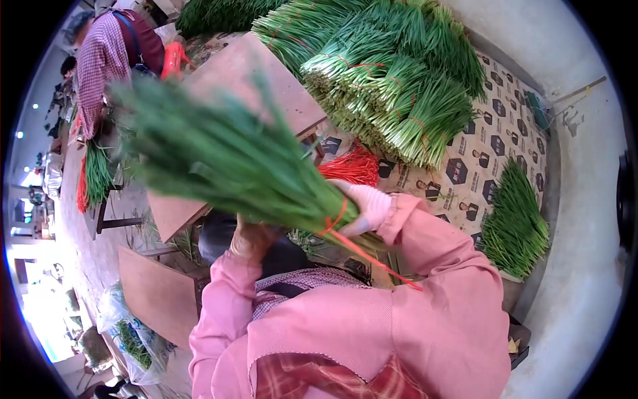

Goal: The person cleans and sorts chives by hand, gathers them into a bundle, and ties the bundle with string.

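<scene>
A large bundle of green garlic chives (226,159) is held slantwise in front of me, its leafy end up to the left and blurred. My right hand (367,207), in a pale covering, is closed around the stem end at the lower right. Just beside it, a red tie (334,223) circles the stems, and one long tail hangs down across my pink sleeve. My left hand (252,239) grips the bundle from below, its fingers partly hidden by the leaves.
Tied chive bundles (399,86) are piled on the printed floor sheet ahead, with another bundle (515,223) at right. Red ties (352,166) lie beside a wooden table (286,90). A brown board (159,292) is at left. Another person (109,60) bends over at upper left.
</scene>
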Demonstrator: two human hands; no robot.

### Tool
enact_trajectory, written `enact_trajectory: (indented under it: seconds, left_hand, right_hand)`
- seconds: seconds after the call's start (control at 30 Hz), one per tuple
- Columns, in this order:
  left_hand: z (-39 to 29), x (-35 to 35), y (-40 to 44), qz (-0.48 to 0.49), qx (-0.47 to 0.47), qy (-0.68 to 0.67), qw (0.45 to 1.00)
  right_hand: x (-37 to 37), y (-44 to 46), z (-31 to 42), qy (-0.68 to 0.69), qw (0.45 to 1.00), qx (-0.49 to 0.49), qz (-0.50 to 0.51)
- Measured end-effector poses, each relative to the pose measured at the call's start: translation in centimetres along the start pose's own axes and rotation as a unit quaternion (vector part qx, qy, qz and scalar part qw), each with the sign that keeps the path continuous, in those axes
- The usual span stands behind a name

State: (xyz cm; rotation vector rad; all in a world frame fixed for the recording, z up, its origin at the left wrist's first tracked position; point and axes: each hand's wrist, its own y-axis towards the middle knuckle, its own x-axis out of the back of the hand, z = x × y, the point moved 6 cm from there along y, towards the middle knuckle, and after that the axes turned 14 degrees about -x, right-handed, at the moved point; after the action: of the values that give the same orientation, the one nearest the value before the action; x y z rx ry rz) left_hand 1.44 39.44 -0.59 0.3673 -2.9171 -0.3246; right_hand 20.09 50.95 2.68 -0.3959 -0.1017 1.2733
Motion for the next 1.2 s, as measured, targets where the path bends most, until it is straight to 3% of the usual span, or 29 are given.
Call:
enact_trajectory:
  seconds: [0.03, 0.07, 0.1, 0.2, 0.23, 0.27, 0.3, 0.33, 0.4, 0.47, 0.5, 0.53, 0.6, 0.67, 0.7, 0.73, 0.8, 0.83, 0.87, 0.9, 0.93, 1.0, 1.07, 1.1, 1.13, 1.2]
  left_hand:
    - [-0.4, -0.8, 0.7, -0.011, -0.051, 0.044, 0.998]
    - [-1.6, -1.4, 1.1, -0.088, 0.028, -0.259, 0.962]
    - [-2.4, -2.6, 1.1, -0.162, 0.105, -0.533, 0.824]
    - [-3.5, -3.9, 1.6, -0.178, 0.133, -0.486, 0.845]
    - [-3.8, -4.1, 2.2, -0.159, 0.14, -0.451, 0.867]
    - [-4.3, -4.4, 3.6, -0.11, 0.127, -0.436, 0.884]
    - [-7.7, -5.3, 6.0, -0.077, 0.07, -0.402, 0.91]
    - [-8.8, -6.1, 7.5, -0.025, 0.076, -0.396, 0.915]
    - [-10.7, -7.4, 10.0, -0.035, 0.06, -0.404, 0.912]
    - [-10.8, -7.7, 11.5, -0.021, 0.007, -0.343, 0.939]
    - [-9.9, -7.2, 11.7, -0.003, 0.021, -0.261, 0.965]
    - [-9.1, -6.5, 11.5, -0.029, 0.046, -0.227, 0.972]
    - [-5.0, -3.4, 10.0, -0.076, 0.099, -0.138, 0.982]
    - [-2.4, -0.8, 8.2, -0.101, 0.11, -0.073, 0.986]
    - [-2.2, 0.1, 7.6, -0.106, 0.079, -0.019, 0.991]
    - [-3.0, 0.8, 7.7, -0.053, 0.058, 0.122, 0.989]
    - [-3.1, 1.9, 8.0, 0.019, -0.002, 0.331, 0.944]
    - [-2.5, 2.5, 8.2, 0.017, 0.005, 0.331, 0.943]
    - [-2.4, 2.8, 8.5, 0.047, -0.044, 0.418, 0.906]
    - [-2.2, 2.7, 8.7, 0.079, -0.092, 0.499, 0.858]
    - [-1.7, 3.1, 8.9, 0.081, -0.085, 0.498, 0.859]
    - [-0.9, 3.2, 9.9, 0.121, -0.084, 0.572, 0.807]
    - [-0.2, 3.1, 11.3, 0.135, -0.094, 0.605, 0.779]
    - [0.1, 2.9, 12.2, 0.153, -0.083, 0.634, 0.754]
    - [0.6, 2.8, 13.1, 0.171, -0.071, 0.661, 0.727]
    - [1.9, 2.7, 14.8, 0.179, -0.054, 0.67, 0.719]
  right_hand:
    - [-0.7, 0.3, 0.5, -0.076, 0.996, 0.033, -0.028]
    - [-1.6, 0.7, 0.8, -0.15, 0.985, 0.063, -0.054]
    - [-2.3, 1.3, 0.5, -0.157, 0.982, 0.082, -0.06]
    - [-3.8, 3.2, -0.2, -0.156, 0.98, 0.088, -0.085]
    - [-4.0, 3.5, -0.3, 0.184, 0.983, -0.009, 0.001]
    - [-4.8, 3.7, 0.1, 0.496, 0.857, -0.107, 0.084]
    - [-4.7, 3.9, 0.1, 0.634, 0.75, -0.136, 0.134]
    - [-4.6, 4.1, 0.0, 0.75, 0.616, -0.171, 0.167]
    - [-0.6, 2.0, 2.5, 0.727, 0.678, -0.051, 0.095]
    - [5.9, -0.7, 2.7, 0.577, 0.806, 0.08, -0.104]
    - [10.1, -2.8, 2.4, 0.385, 0.876, 0.129, -0.261]
    - [13.3, -4.8, 2.7, 0.165, 0.888, 0.169, -0.395]
    - [17.2, -6.3, 5.2, 0.226, 0.839, 0.225, -0.44]
    - [23.9, -6.6, 3.4, 0.191, 0.794, 0.154, -0.556]
    - [27.1, -6.3, 1.5, 0.172, 0.764, 0.06, -0.618]
    - [30.4, -5.8, -0.6, 0.149, 0.726, -0.033, -0.671]
    - [37.5, -4.4, -8.0, 0.07, 0.659, -0.18, -0.727]
    - [37.5, -2.7, -11.2, 0.12, 0.672, -0.156, -0.714]
    - [37.3, -1.2, -13.2, 0.17, 0.682, -0.132, -0.699]
    - [34.7, 0.3, -12.2, 0.11, 0.768, -0.108, -0.622]
    - [34.4, 1.3, -14.3, 0.063, 0.784, -0.147, -0.6]
    - [33.3, 3.2, -17.9, -0.038, 0.807, -0.215, -0.548]
    - [34.1, 3.5, -20.8, -0.032, 0.822, -0.275, -0.499]
    - [32.3, 3.1, -18.8, 0.004, 0.839, -0.275, -0.47]
    - [32.1, 2.8, -18.3, -0.056, 0.847, -0.266, -0.457]
    - [32.3, 1.8, -19.9, -0.078, 0.834, -0.257, -0.482]
